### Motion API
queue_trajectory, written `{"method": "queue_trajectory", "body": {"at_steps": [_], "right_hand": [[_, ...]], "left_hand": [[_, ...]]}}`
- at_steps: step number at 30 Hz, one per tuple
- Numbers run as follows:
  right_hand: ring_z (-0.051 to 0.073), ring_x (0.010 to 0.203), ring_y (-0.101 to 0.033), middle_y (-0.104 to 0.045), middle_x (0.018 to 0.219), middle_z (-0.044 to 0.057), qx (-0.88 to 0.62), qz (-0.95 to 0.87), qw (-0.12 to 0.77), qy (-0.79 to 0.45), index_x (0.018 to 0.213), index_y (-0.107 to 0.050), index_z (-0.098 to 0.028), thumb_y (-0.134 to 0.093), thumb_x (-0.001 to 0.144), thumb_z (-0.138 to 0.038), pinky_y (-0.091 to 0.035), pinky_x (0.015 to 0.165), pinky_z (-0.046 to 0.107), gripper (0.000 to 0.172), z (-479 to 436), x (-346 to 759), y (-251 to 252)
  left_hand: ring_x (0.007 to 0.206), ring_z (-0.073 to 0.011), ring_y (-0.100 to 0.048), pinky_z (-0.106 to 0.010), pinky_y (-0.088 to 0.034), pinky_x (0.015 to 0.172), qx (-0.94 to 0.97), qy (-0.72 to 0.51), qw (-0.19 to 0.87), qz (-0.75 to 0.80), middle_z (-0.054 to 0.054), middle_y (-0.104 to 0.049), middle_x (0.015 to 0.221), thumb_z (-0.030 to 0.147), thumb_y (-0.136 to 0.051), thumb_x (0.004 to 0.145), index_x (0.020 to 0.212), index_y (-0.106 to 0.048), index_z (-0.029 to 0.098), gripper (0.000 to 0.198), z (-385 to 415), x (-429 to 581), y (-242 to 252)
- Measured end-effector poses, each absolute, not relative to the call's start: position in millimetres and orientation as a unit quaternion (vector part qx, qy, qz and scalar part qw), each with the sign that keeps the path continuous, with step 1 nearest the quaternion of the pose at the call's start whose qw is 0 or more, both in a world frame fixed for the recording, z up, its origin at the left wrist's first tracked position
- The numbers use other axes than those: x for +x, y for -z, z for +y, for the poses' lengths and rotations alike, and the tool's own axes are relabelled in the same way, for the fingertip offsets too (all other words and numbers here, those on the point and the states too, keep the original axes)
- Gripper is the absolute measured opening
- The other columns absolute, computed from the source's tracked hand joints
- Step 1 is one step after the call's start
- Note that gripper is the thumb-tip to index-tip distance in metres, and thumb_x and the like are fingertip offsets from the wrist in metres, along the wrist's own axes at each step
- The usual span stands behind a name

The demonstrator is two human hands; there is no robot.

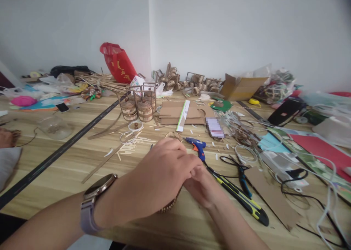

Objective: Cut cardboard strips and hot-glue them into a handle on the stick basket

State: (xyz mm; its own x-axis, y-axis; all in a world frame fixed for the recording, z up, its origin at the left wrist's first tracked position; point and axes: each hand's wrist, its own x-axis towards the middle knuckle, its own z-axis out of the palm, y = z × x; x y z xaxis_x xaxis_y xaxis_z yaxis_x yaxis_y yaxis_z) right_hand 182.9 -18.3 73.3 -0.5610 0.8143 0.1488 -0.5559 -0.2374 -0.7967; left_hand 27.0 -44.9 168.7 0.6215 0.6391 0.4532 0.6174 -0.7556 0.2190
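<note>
My left hand [160, 171], with a watch on its wrist, is closed and reaches across the front of my right hand [204, 186]. The fingers of both are curled together, and whatever lies between them is hidden. Below the hands shows the edge of a round piece of bamboo strips [169, 206]; which hand grips it, I cannot tell. Just beyond the fingertips stands a small bamboo-strip ring [173, 135]. A blue glue gun [199, 145] lies to the right of it. Closer to my right forearm are a yellow-and-black utility knife [242, 198] and pliers [244, 182].
Bamboo baskets with lids [145, 109] stand in frames behind loose short sticks [131, 144]. Cardboard sheets [170, 111] carry a white ruler strip [183, 115]. To the right lie a phone [215, 127], cables and a power strip [285, 165]. Another person's sleeve [9, 165] shows at left.
</note>
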Motion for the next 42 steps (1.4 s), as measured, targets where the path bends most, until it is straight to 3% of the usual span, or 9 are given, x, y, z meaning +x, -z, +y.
{"method": "queue_trajectory", "body": {"at_steps": [9,22,29,35,39,42], "right_hand": [[0.013,0.068,-0.049,-0.059,0.070,-0.002,-0.178,-0.429,0.420,-0.780,0.068,-0.067,-0.019,-0.069,0.064,-0.019,-0.040,0.068,0.026,0.004,-16.4,189.0,-88.7],[0.014,0.067,-0.055,-0.062,0.067,-0.001,-0.182,-0.455,0.390,-0.779,0.074,-0.067,-0.019,-0.087,0.065,-0.047,-0.041,0.076,0.029,0.036,-13.3,189.2,-62.5],[0.013,0.068,-0.053,-0.061,0.071,0.000,-0.163,-0.473,0.382,-0.777,0.074,-0.068,-0.018,-0.085,0.067,-0.049,-0.039,0.070,0.026,0.036,-14.0,189.1,-62.3],[0.014,0.066,-0.049,-0.057,0.067,-0.001,-0.154,-0.481,0.395,-0.767,0.069,-0.060,-0.018,-0.084,0.065,-0.052,-0.037,0.068,0.027,0.042,-13.6,189.3,-61.2],[0.015,0.066,-0.048,-0.055,0.064,-0.001,-0.147,-0.496,0.416,-0.748,0.068,-0.060,-0.019,-0.082,0.067,-0.054,-0.038,0.072,0.030,0.041,-10.9,192.4,-58.5],[0.016,0.068,-0.048,-0.051,0.060,-0.002,-0.133,-0.506,0.431,-0.735,0.064,-0.058,-0.020,-0.082,0.067,-0.055,-0.038,0.076,0.033,0.042,-7.5,196.6,-58.3]], "left_hand": [[0.096,-0.0181,-0.056,-0.031,-0.045,0.085,0.890,-0.285,-0.003,0.356,-0.002,-0.066,0.092,0.012,-0.053,0.093,0.099,-0.067,0.023,0.019,-48.4,28.7,-164.3],[0.097,-0.0205,-0.057,-0.035,-0.049,0.082,0.890,-0.286,0.002,0.355,-0.007,-0.062,0.094,0.010,-0.050,0.092,0.094,-0.069,0.018,0.021,-47.1,27.3,-165.1],[0.097,-0.0209,-0.059,-0.035,-0.049,0.085,0.894,-0.284,-0.030,0.345,-0.006,-0.065,0.099,0.008,-0.059,0.084,0.092,-0.066,0.020,0.015,-50.3,23.3,-169.1],[0.108,-0.0211,-0.059,-0.039,-0.047,0.096,0.896,-0.275,0.015,0.348,-0.004,-0.068,0.110,0.013,-0.067,0.084,0.111,-0.065,0.022,0.028,-52.8,14.3,-170.5],[0.114,-0.0212,-0.059,-0.038,-0.048,0.097,0.873,-0.333,0.021,0.355,-0.005,-0.068,0.117,0.019,-0.065,0.088,0.121,-0.061,0.022,0.033,-54.8,8.3,-167.8],[0.105,-0.0193,-0.062,-0.036,-0.050,0.092,0.807,-0.429,0.032,0.405,-0.003,-0.070,0.108,0.024,-0.058,0.094,0.117,-0.062,0.023,0.024,-58.3,-0.5,-165.1]]}}
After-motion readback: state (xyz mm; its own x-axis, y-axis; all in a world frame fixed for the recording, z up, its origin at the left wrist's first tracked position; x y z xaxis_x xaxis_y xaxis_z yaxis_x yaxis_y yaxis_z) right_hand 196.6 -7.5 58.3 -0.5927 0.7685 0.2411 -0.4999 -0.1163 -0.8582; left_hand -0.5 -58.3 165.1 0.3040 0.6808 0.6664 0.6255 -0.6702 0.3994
